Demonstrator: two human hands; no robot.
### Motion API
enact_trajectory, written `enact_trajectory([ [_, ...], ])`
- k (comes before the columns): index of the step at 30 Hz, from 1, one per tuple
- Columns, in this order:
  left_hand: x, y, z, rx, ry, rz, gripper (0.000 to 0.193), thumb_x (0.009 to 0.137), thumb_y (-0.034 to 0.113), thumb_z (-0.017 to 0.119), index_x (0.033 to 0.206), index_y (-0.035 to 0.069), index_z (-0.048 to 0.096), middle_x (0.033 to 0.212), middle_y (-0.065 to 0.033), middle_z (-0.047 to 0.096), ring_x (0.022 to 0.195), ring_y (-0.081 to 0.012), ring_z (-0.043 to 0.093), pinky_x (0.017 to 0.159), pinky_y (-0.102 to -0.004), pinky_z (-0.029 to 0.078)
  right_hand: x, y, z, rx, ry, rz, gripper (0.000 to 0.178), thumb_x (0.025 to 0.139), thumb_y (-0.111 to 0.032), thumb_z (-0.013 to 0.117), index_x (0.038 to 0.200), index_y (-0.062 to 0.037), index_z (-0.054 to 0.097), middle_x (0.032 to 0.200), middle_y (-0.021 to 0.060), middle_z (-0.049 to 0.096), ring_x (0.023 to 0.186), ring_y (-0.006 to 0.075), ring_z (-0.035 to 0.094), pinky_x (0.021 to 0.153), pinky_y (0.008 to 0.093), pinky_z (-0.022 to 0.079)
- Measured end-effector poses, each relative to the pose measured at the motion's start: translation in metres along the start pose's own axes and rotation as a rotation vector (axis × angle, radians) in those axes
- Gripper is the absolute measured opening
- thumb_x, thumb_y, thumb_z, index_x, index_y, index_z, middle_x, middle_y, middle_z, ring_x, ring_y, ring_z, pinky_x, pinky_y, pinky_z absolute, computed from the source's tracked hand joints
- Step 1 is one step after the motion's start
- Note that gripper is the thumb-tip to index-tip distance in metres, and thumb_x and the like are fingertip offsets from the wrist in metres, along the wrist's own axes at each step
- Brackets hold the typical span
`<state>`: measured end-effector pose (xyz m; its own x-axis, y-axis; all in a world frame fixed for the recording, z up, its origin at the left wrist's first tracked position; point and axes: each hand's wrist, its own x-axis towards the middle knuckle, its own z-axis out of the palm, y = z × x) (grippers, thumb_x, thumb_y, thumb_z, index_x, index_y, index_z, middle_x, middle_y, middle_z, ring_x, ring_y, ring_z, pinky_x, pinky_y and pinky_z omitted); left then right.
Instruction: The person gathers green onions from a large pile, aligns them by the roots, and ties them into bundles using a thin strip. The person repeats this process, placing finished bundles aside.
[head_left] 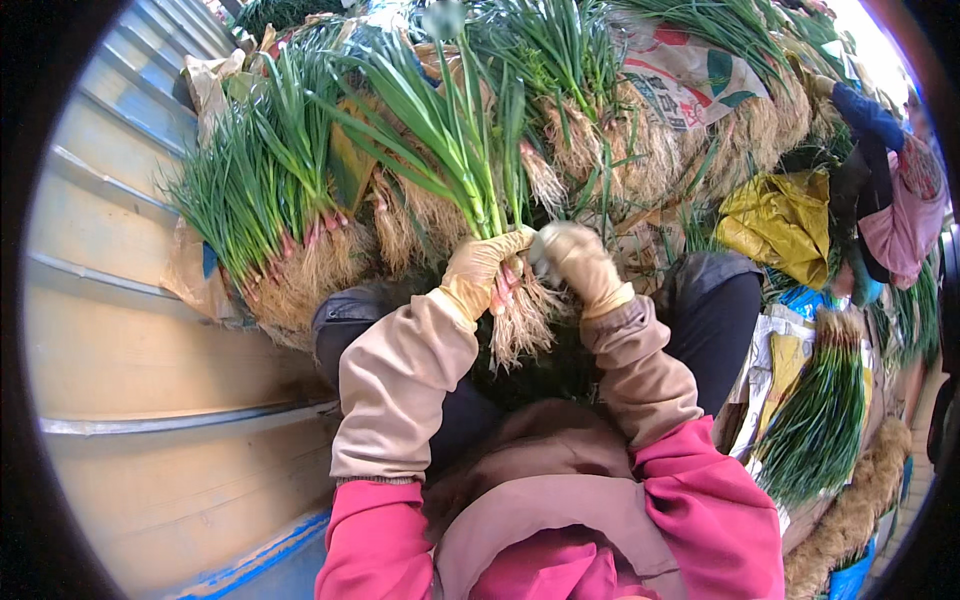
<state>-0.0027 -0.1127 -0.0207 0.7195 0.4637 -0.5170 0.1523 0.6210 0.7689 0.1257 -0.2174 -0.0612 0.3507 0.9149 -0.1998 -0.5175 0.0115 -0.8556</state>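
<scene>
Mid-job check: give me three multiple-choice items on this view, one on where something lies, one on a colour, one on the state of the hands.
1. Where does the bound bundle of greens lie by itself?
A. at the person's right
B. on the metal wall
C. on the person's lap

2. What colour are the gloves?
A. blue
B. tan
C. black

3. How are the hands?
A. both closed on one bunch of green onions
B. both open and empty
C. only the left holds it

Key: 1 A, the bound bundle lies at the right. 2 B, left hand and right hand wear tan gloves. 3 A, both clasp the bunch of green onions just above its roots.
</scene>
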Motion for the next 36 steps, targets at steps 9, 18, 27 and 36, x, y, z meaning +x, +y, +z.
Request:
enact_trajectory([
  [9,-0.003,-0.005,0.002,0.055,0.115,0.073,0.015,0.077,0.013,0.069,0.073,0.003,0.059,0.052,-0.006,0.054,0.036,-0.0135,0.047,0.031,-0.0265,0.035,0.04,0.027,0.02,0.138,0.199,-0.198,0.008,0.081,-0.006,0.061,0.089,-0.0026,0.062,0.075,-0.0006,0.059,0.063,0.0085,0.052,0.057,0.0227,0.044],
  [18,-0.011,-0.003,-0.003,-0.017,-0.1,0.042,0.018,0.081,0.016,0.065,0.081,-0.001,0.061,0.056,-0.0065,0.056,0.041,-0.0134,0.053,0.037,-0.0255,0.044,0.049,0.027,-0.003,0.481,0.158,0.031,0.015,0.086,-0.008,0.055,0.099,-0.0007,0.056,0.075,0.0061,0.06,0.064,0.0167,0.059,0.058,0.0287,0.052],
  [27,-0.017,-0.005,-0.002,-0.05,-0.108,0.004,0.018,0.084,0.018,0.06,0.079,0.0,0.06,0.051,-0.0049,0.053,0.037,-0.0127,0.047,0.032,-0.0224,0.036,0.044,0.015,0.002,0.499,-0.336,0.02,0.033,0.09,-0.019,0.051,0.114,0.004,0.052,0.088,0.0107,0.063,0.074,0.0223,0.063,0.067,0.0349,0.054],
  [36,-0.015,-0.008,-0.006,0.066,-0.11,0.074,0.014,0.086,0.016,0.058,0.092,0.003,0.057,0.063,-0.006,0.058,0.037,-0.0104,0.045,0.03,-0.0233,0.035,0.039,0.03,0.021,0.696,-0.09,0.125,0.027,0.09,-0.009,0.048,0.112,0.0043,0.054,0.086,0.0088,0.064,0.064,0.0152,0.059,0.06,0.0246,0.052],
])
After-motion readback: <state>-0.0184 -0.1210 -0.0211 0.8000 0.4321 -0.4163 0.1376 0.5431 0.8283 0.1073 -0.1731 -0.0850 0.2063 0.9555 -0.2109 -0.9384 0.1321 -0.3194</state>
